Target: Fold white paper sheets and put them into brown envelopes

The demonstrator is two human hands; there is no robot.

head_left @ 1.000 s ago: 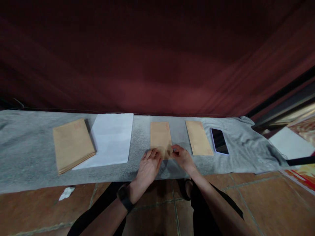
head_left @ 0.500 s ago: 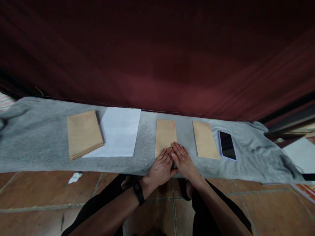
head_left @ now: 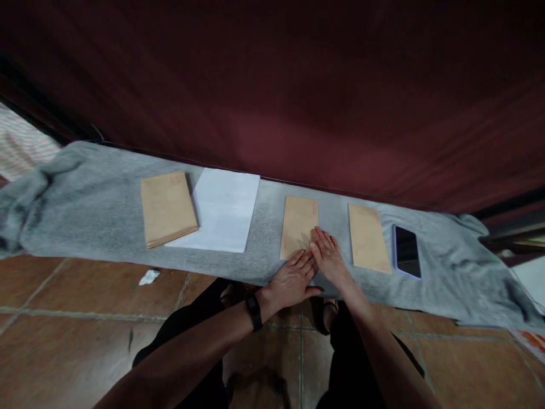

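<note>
A brown paper envelope lies flat on the grey cloth in front of me. My left hand rests flat at its lower edge, fingers stretched out. My right hand lies flat along its lower right side, fingertips on the edge and fingers extended. The two hands touch or overlap slightly. To the right lies a second brown envelope. A stack of brown envelopes sits at the left, partly over white paper sheets.
A phone in a purple case lies right of the second envelope. The grey cloth covers a narrow bench against a dark red surface. A crumpled white scrap is on the tiled floor.
The camera view has tilted and shifted, so everything sits differently in the picture. My right hand has slid up along the envelope's right edge; my left hand is slightly lower on it.
</note>
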